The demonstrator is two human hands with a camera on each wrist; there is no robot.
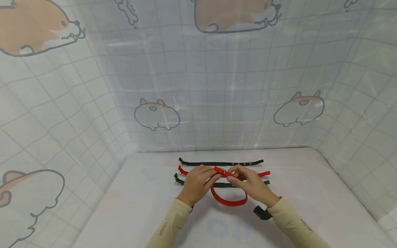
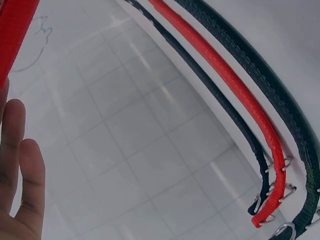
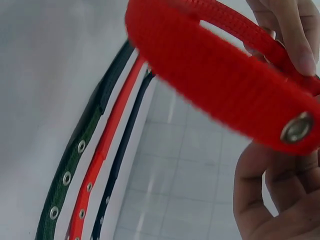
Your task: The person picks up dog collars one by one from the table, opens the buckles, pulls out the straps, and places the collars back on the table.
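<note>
A red collar [image 1: 229, 202], bent into a loop, hangs between the two hands over the table. My left hand [image 1: 197, 182] pinches one end of it near the metal buckle [image 1: 222, 171], and my right hand [image 1: 252, 182] pinches the strap close beside. In the right wrist view the ribbed band with a metal eyelet [image 3: 297, 128] crosses in front of the right hand's fingers [image 3: 252, 185]. The left wrist view catches only a piece of red strap [image 2: 15, 35] and a few left fingers [image 2: 32, 175]; the grip itself is outside it.
Behind the hands, three collars lie stretched side by side: black [image 1: 214, 164] at the back, red [image 1: 264, 174] in the middle, dark green [image 1: 223, 185] in front. A curled black strap [image 1: 262, 213] lies by the right sleeve. Patterned sheet walls [image 1: 223, 120] surround the white table [image 1: 139, 199].
</note>
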